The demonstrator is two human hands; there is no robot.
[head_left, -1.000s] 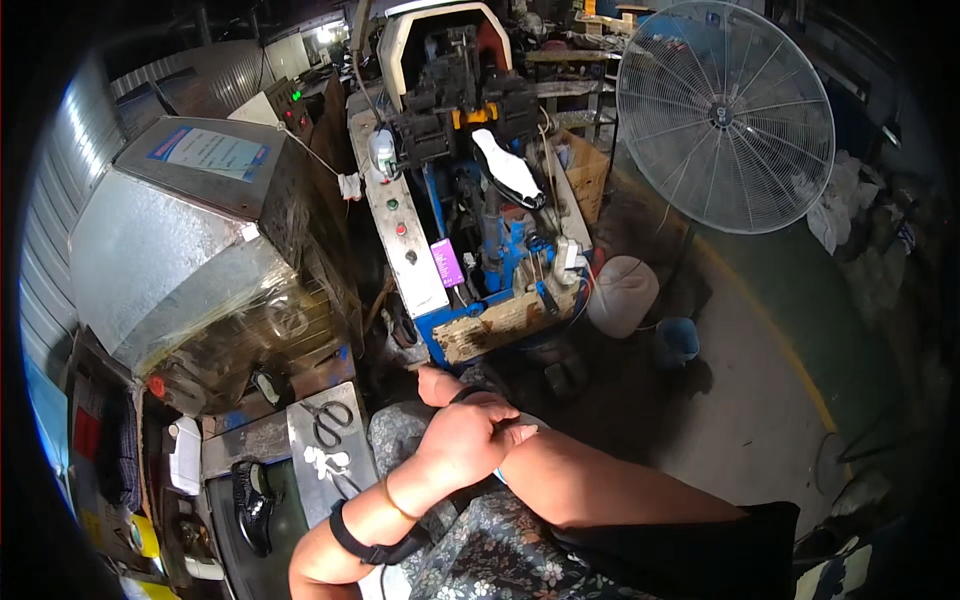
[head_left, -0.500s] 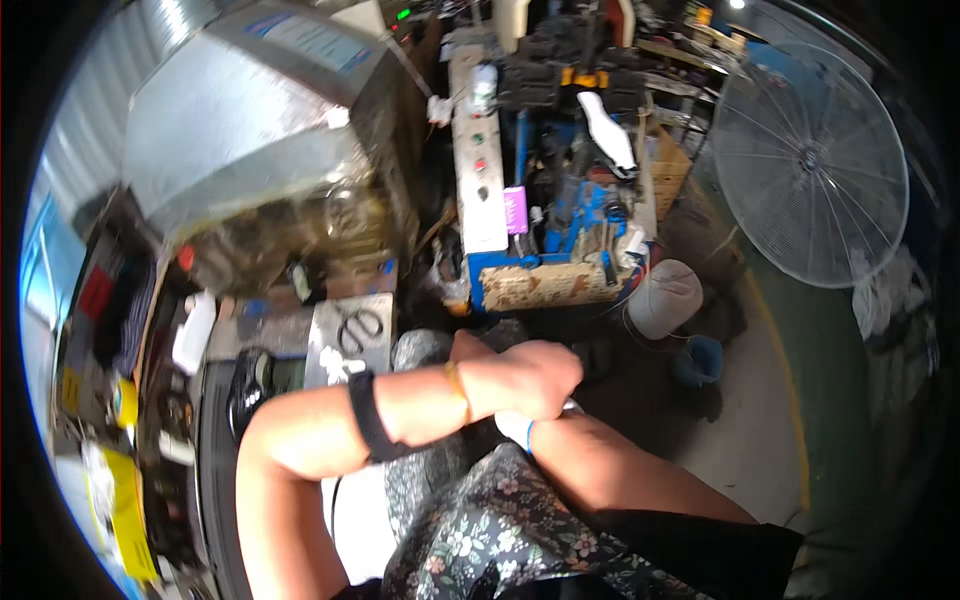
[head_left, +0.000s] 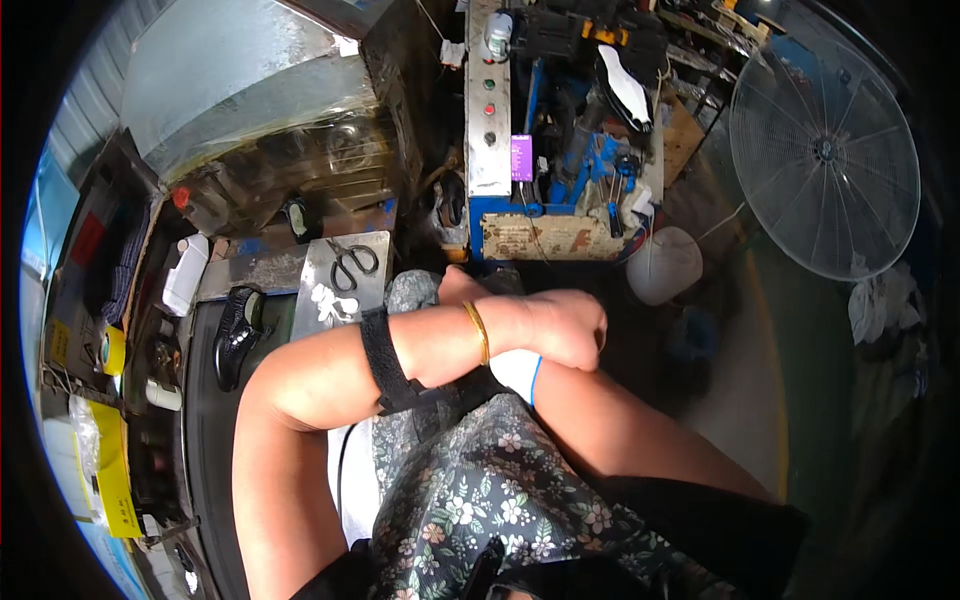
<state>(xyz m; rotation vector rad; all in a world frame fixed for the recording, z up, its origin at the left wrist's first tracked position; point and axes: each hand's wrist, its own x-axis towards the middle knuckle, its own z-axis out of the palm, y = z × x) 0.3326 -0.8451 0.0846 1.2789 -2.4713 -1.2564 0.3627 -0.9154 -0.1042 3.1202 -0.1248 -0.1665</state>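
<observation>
My forearms cross above my lap. My left hand (head_left: pixel 565 325) reaches over to the right, its fingers curled under and closed; whatever they may hold is hidden. It lies over my right wrist, which wears a white cuff with a blue edge (head_left: pixel 517 376). My right hand (head_left: pixel 458 284) shows only in part beyond my left forearm, and its fingers are hidden. A gold bangle (head_left: pixel 477 333) and a black band (head_left: pixel 382 352) circle my left arm. Below lies a floral apron (head_left: pixel 500 490).
At the left, a metal plate (head_left: pixel 315 265) bears black-handled scissors (head_left: pixel 354 268) and white scraps. A black shoe (head_left: pixel 236 335) lies on a dark belt (head_left: pixel 210 440). Ahead stands a blue-framed machine (head_left: pixel 478 225) with a button panel (head_left: pixel 487 160). A large fan (head_left: pixel 825 150) and white bucket (head_left: pixel 665 265) are at right.
The view has shifted, so the machine and plate sit higher in the picture. Both arms stay crossed; my left hand appears slightly farther out and to the right.
</observation>
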